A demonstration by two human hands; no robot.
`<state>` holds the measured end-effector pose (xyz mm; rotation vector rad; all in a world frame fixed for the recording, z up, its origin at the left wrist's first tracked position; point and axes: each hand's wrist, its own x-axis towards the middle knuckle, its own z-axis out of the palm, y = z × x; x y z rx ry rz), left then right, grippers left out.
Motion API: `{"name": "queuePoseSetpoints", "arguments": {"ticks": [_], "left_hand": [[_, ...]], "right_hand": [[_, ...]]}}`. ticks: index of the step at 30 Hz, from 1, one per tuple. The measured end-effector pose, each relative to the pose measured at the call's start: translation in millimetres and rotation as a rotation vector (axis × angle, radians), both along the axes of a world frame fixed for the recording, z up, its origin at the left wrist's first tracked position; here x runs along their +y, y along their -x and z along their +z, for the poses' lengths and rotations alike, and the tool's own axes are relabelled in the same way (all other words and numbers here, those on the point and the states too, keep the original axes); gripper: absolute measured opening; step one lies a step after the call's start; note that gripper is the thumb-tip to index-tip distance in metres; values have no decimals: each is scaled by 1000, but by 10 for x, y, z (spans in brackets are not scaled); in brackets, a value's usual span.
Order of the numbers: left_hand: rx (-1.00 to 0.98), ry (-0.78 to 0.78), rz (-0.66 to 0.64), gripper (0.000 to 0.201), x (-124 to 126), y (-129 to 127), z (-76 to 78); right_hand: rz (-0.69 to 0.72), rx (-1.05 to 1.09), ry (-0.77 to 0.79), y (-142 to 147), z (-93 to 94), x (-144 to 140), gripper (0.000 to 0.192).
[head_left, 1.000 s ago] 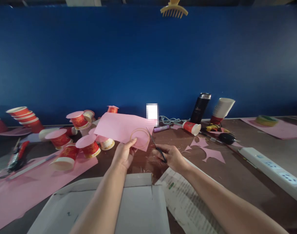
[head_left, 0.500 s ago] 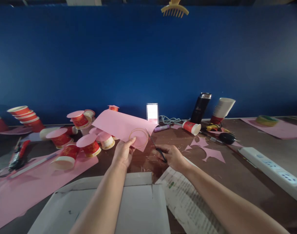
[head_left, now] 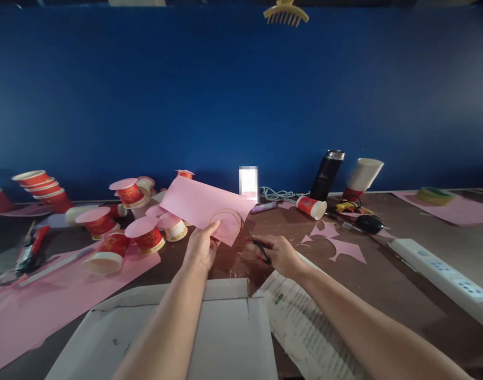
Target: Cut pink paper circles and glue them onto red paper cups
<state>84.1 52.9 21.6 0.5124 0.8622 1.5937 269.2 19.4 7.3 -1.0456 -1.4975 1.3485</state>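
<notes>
Pink paper (head_left: 197, 203) held up over the middle of the surface (head_left: 384, 285), pinched with a round ring (head_left: 225, 223) by the left hand (head_left: 201, 247). Since a second ago, tipped a little flatter, far corner swung up and left. Long axis running left-far to right-near. Right hand (head_left: 281, 255) closed around scissors (head_left: 252, 237), blades pointing up-left at the sheet's near edge, barely moved.

Craft workbench against a blue wall.
Strewn with red paper cups (head_left: 140, 240), pink paper offcuts (head_left: 346, 249), a power strip (head_left: 443, 277) across the table (head_left: 384, 301).
</notes>
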Motion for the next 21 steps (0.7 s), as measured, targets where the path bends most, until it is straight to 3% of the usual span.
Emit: {"name": "queuePoseSetpoints", "arguments": {"ticks": [8,14,21], "left_hand": [[2,-5,27,34,12,-17,5],[79,-76,-24,41,1,-22,-19],[169,-115,-54,46,4,-15,-61]], "right_hand": [[-18,-9,64,46,23,-24,50],[-3,-44,-27,8,19,-6,38],[24,-29,7,-12,34,-5,38]]}}
